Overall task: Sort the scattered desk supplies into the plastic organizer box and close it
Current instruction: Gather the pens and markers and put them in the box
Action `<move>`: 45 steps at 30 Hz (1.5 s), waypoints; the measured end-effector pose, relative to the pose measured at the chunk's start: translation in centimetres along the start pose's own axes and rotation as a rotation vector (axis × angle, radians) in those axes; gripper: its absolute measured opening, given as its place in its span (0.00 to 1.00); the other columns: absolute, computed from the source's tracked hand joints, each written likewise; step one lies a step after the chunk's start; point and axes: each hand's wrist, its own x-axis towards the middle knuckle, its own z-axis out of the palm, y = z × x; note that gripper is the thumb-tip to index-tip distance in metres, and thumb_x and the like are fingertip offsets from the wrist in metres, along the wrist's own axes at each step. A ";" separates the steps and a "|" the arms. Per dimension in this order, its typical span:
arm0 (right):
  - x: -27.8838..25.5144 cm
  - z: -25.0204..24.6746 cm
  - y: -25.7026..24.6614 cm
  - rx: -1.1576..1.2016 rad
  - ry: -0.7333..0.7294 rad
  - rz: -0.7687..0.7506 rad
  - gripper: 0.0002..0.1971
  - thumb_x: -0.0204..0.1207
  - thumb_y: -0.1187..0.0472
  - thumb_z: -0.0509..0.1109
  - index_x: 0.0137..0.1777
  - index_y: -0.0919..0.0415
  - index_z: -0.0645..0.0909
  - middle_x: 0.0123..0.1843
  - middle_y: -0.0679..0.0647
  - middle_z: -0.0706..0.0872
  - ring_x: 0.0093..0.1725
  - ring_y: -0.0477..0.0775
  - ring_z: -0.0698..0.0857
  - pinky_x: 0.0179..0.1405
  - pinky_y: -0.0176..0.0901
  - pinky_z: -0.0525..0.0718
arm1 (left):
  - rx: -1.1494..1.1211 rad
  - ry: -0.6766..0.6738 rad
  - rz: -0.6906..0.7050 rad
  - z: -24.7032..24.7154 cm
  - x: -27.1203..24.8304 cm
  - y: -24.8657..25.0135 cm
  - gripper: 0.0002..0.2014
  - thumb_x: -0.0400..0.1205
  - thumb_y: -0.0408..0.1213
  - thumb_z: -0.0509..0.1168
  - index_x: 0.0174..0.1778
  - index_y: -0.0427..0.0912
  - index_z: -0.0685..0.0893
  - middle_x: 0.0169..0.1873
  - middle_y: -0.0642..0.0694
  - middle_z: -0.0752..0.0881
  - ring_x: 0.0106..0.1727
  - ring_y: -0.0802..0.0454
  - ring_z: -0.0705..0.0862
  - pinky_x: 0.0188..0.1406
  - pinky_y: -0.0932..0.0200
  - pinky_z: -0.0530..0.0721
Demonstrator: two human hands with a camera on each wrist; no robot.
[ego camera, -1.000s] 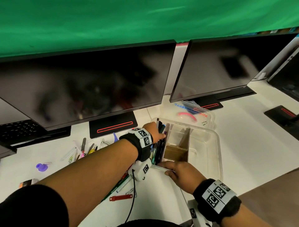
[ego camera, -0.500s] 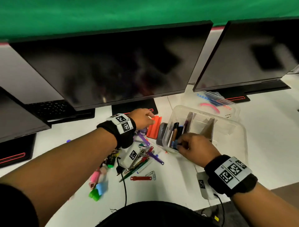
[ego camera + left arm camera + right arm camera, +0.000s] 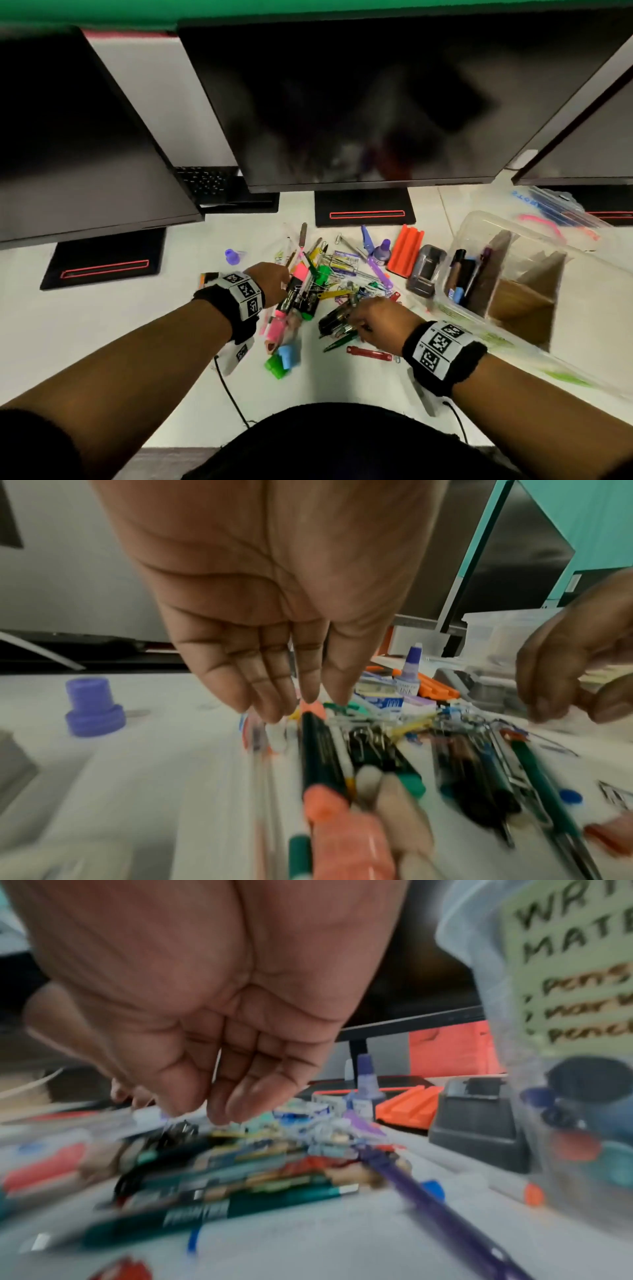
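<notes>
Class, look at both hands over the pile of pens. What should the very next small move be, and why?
Probably close the left hand around the pink highlighter beneath its fingertips. The fingers are straight and hold nothing, the right hand is already reaching for pens of its own, and the organizer box lies open with pens in one compartment.

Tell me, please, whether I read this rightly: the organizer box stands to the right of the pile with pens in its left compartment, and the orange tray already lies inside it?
Not quite. The orange tray lies on the desk, outside the organizer box, as the head view shows. The rest is right: pens fill its left compartment.
</notes>
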 end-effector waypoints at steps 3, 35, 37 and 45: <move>1.1 1.9 -0.2 -0.050 -0.083 -0.066 0.26 0.72 0.59 0.70 0.71 0.59 0.75 0.71 0.56 0.77 0.71 0.57 0.73 0.70 0.41 0.68 | -0.008 0.000 -0.015 1.3 0.4 -0.2 0.17 0.80 0.43 0.62 0.64 0.41 0.80 0.63 0.41 0.83 0.66 0.41 0.80 0.63 0.54 0.78; 4.6 -0.3 1.5 -0.020 0.166 0.179 0.14 0.79 0.57 0.61 0.62 0.59 0.76 0.61 0.57 0.81 0.62 0.60 0.74 0.60 0.53 0.73 | -0.343 0.077 -0.209 4.0 2.6 0.6 0.14 0.82 0.48 0.61 0.45 0.39 0.79 0.40 0.42 0.85 0.39 0.45 0.84 0.34 0.61 0.76; 4.8 -1.3 1.3 0.114 0.189 0.194 0.11 0.79 0.60 0.62 0.59 0.63 0.76 0.57 0.61 0.83 0.59 0.63 0.78 0.55 0.51 0.76 | -0.359 0.086 -0.229 4.1 2.7 0.6 0.17 0.82 0.52 0.60 0.37 0.40 0.77 0.31 0.45 0.81 0.30 0.49 0.80 0.27 0.63 0.73; 4.4 -3.5 1.3 0.659 0.181 0.303 0.32 0.81 0.61 0.63 0.80 0.45 0.53 0.65 0.58 0.83 0.56 0.60 0.86 0.56 0.54 0.86 | -0.267 0.073 -0.209 4.6 2.4 0.9 0.11 0.82 0.40 0.62 0.54 0.36 0.80 0.47 0.40 0.86 0.44 0.45 0.85 0.36 0.59 0.77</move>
